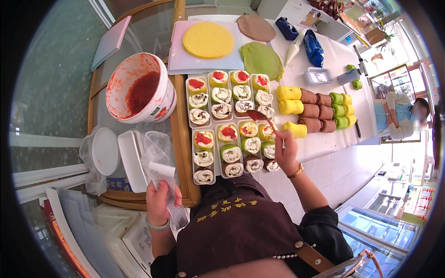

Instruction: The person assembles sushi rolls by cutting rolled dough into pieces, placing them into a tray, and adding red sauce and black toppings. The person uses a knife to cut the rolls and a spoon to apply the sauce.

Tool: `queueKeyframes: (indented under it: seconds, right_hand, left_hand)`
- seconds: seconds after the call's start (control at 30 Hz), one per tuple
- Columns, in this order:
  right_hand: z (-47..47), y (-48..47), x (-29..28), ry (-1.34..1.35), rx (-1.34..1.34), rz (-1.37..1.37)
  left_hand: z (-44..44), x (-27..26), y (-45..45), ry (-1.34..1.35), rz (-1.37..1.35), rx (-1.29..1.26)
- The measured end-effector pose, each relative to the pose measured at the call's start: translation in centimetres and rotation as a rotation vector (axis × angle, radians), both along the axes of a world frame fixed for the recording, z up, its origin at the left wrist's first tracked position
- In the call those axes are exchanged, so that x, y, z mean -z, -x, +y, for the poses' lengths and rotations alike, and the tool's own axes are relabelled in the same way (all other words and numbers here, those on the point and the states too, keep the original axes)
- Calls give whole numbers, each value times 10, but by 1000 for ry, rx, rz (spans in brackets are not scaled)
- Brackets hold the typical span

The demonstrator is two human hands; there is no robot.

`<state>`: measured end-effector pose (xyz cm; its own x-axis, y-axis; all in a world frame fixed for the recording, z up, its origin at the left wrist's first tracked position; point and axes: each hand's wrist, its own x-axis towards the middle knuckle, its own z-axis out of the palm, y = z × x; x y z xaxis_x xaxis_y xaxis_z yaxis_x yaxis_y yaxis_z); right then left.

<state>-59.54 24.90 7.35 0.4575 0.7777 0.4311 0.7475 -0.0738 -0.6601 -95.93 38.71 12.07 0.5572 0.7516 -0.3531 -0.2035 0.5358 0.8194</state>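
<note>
My left hand [160,201] grips a long printed paper slip [168,194]. In my right hand [287,150] is a spoon [259,116] smeared with red sauce, its bowl above the clear plastic trays [215,121]. Those trays stand in two groups and hold rolled crepe pieces with cream; the yellow pieces [228,132] at their far end bear red fruit topping, while green and brown ones show cream with dark bits. Left of the trays, a white plastic bucket [167,100] is tilted towards me, with red fruit sauce [143,91] inside.
Yellow, brown and green rolls [309,110] lie in rows at the right. Behind are a stack of yellow crepes [208,40], a green crepe [261,59], a brown crepe [256,27] and a piping bag [292,52]. A person [399,113] stands beyond the table's far right end.
</note>
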Motion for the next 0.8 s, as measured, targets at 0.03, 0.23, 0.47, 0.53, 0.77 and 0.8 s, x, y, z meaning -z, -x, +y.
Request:
queueKeyframes:
  seconds: [0.03,0.23,0.47,0.53,0.77,0.8]
  right_hand:
    - [-5,0,9,-34,-52,-100]
    - [-18,-5,31,136,-159,-220]
    - [-24,-7,30,176,-213,-220]
    - [-23,-8,28,152,-223,-236]
    - [-25,-10,22,127,-155,-247]
    - [-24,-11,21,133,-108,-194]
  left_hand:
    - [3,-2,-5,3,34,-18]
    - [11,-18,-32,55,15,24]
    - [22,-22,-30,150,-142,46]
    - [24,-20,-25,154,-115,19]
    - [34,-11,-4,146,-186,-79]
    - [36,-11,-1,160,-177,-68]
